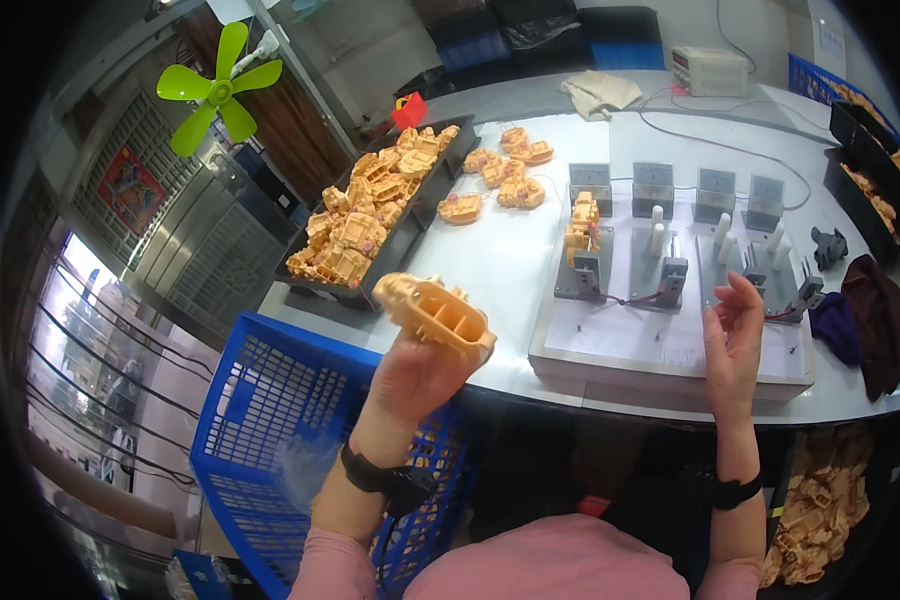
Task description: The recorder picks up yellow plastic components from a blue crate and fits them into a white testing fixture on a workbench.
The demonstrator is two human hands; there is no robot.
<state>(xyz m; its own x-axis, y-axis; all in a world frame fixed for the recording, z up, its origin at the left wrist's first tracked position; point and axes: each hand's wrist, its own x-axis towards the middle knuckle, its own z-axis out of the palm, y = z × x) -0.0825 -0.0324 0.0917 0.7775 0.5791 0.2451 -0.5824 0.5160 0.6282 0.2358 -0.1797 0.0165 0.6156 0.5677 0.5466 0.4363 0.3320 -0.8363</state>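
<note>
My left hand (415, 380) is raised over the near left of the table, closed around a tan plastic housing (448, 318) whose hollow, ribbed side shows. My right hand (735, 345) hovers over the front right of a white test board (610, 345); its fingers are loosely bent and apart, with nothing in them. On the board stand several metal stations with small meters (653, 187) and white posts (658, 232). Another tan housing (582, 230) sits on the leftmost station. Just behind my right hand are the posts of the stations on the right.
A black tray (365, 298) heaped with tan housings stands at the left, several loose housings (520, 192) beside it. Below is a blue basket (270, 370). Dark cloths (875, 325) lie at the right, a power supply (710, 72) at the back. A green fan (220, 92) hangs far left.
</note>
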